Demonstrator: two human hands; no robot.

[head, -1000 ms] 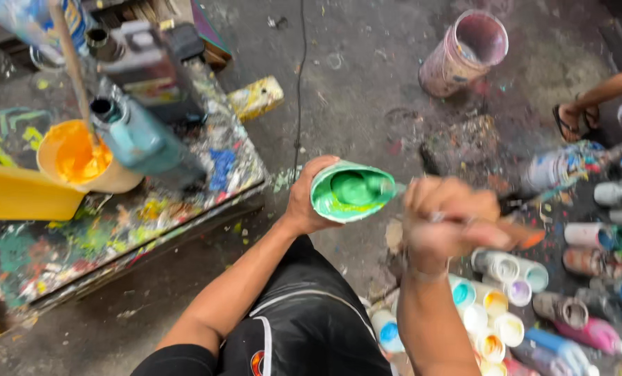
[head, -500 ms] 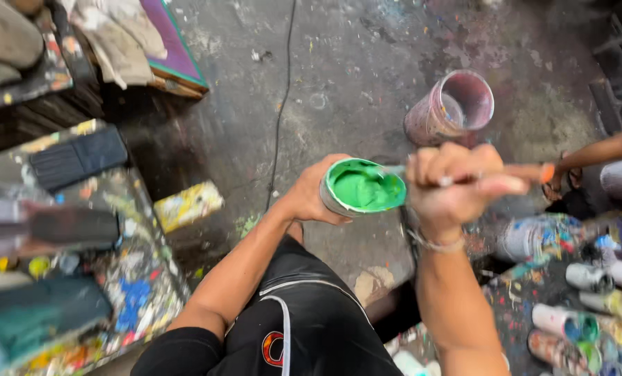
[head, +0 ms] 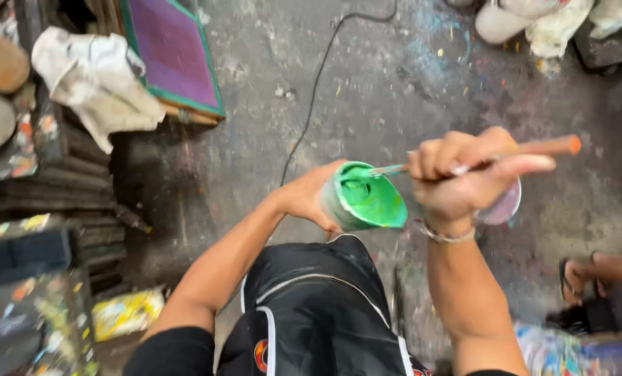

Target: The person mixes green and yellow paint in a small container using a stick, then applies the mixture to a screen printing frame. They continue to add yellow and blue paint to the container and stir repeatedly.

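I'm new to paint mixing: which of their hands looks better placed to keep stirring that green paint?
Probably the right hand: it grips the orange-handled tool, whose metal end reaches into the green paint cup. The left hand is busy holding that cup.

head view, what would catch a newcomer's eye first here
The green paint cup at centre, gripped by the left hand, stands out most. The right hand holds an orange-handled brush with its tip in the cup. At upper left, a purple screen frame leans beside a crumpled white cloth.
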